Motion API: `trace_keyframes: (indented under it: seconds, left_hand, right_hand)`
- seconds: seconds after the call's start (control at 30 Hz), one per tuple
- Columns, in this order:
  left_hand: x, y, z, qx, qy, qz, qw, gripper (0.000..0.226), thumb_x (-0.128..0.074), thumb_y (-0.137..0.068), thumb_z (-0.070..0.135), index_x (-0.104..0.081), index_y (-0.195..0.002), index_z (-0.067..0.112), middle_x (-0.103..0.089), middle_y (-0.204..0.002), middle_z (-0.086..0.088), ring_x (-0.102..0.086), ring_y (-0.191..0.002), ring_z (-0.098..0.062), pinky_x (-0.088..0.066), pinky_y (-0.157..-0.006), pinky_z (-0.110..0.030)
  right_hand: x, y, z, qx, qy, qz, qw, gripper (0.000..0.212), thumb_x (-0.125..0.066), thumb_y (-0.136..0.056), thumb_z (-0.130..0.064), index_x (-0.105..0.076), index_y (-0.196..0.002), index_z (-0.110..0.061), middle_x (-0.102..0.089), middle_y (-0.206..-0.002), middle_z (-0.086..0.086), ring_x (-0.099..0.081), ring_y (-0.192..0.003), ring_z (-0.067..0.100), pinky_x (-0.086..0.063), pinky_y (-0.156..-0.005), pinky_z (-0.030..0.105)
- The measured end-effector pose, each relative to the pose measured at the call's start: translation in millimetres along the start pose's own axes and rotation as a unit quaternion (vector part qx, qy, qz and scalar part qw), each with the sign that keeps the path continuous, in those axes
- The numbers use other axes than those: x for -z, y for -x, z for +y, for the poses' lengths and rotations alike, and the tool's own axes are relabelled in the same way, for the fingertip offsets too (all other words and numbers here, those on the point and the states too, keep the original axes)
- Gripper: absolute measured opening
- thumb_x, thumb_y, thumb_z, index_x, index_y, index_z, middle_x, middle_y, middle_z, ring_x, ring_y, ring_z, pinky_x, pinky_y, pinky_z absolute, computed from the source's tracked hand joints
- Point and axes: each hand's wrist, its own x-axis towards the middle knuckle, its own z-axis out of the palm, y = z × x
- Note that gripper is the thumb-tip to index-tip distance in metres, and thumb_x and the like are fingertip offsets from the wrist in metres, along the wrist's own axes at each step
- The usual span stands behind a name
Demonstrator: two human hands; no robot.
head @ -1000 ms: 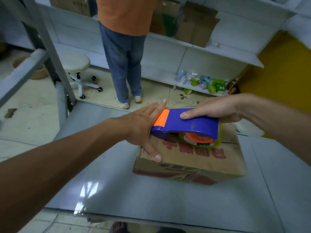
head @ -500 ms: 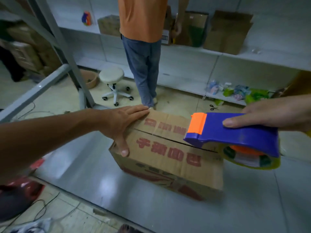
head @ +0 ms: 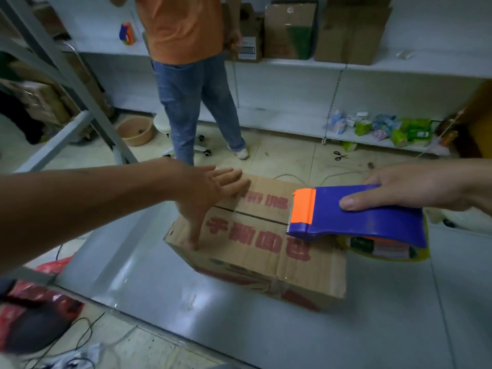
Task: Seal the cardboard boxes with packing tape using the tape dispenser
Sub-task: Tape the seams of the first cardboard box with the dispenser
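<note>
- Head cam: left hand lay flat on the cardboard box, fingers spread
- right hand gripped the blue tape dispenser over the box's right end

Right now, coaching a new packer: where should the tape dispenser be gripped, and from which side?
Probably by the blue arched back of the tape dispenser, from above and behind, as the right hand does. The toothed orange cutter points forward and the tape roll hangs underneath, so avoid both.
</note>
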Motion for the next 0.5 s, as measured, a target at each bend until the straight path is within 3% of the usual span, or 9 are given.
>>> trace_keyframes:
  seconds: [0.07,0.13,0.33,0.4,0.5]
  left_hand:
    - [4.3,-4.4,5.0,-0.019,0.013,0.029,0.999,0.155,-0.079,-0.052,0.072,0.040,-0.142,0.029,0.038,-0.154,-0.005,0.029,-0.144,-0.023,0.009,-0.121,-0.048]
    - [3.9,-11.2,16.4,-0.055,0.027,0.071,0.996,0.156,-0.074,-0.046,0.081,0.041,-0.140,0.034,0.041,-0.153,-0.003,0.034,-0.141,-0.025,0.011,-0.119,-0.051]
    - [-17.2,-26.1,33.7,-0.103,0.075,0.172,0.977,0.154,-0.075,-0.044,0.082,0.038,-0.140,0.040,0.036,-0.156,0.000,0.032,-0.143,-0.027,0.013,-0.118,-0.052]
    - [-20.3,-26.8,29.9,-0.102,0.075,0.197,0.972,0.152,-0.072,-0.043,0.085,0.038,-0.139,0.042,0.032,-0.158,0.000,0.027,-0.146,-0.027,0.011,-0.119,-0.051]
    - [-22.1,-29.0,29.4,-0.103,0.074,0.208,0.970,0.152,-0.071,-0.042,0.086,0.037,-0.140,0.042,0.029,-0.159,0.000,0.024,-0.147,-0.027,0.010,-0.119,-0.050]
  right_hand:
    - [0.4,-0.3,-0.4,-0.009,-0.001,0.011,1.000,0.051,-0.062,-0.067,-0.065,-0.069,-0.076,-0.015,-0.073,-0.072,0.004,-0.066,-0.061,0.013,-0.043,-0.059,0.025]
    - [0.4,1.1,-1.5,-0.026,0.010,0.009,1.000,0.065,-0.064,-0.067,-0.076,-0.070,-0.079,-0.013,-0.074,-0.075,0.004,-0.067,-0.063,0.014,-0.044,-0.059,0.023]
    - [-2.4,6.1,-5.8,-0.054,0.038,0.014,0.998,0.087,-0.060,-0.047,-0.082,-0.071,-0.095,-0.011,-0.075,-0.085,0.005,-0.071,-0.079,0.023,-0.049,-0.071,0.030]
    - [-3.1,8.8,-7.6,-0.065,0.031,0.008,0.997,0.087,-0.061,-0.049,-0.081,-0.071,-0.099,-0.011,-0.076,-0.089,0.005,-0.071,-0.087,0.026,-0.049,-0.077,0.032]
    - [-6.9,13.7,-8.5,-0.084,0.003,-0.007,0.996,0.082,-0.064,-0.062,-0.078,-0.070,-0.102,-0.007,-0.076,-0.094,0.008,-0.071,-0.089,0.025,-0.051,-0.073,0.027]
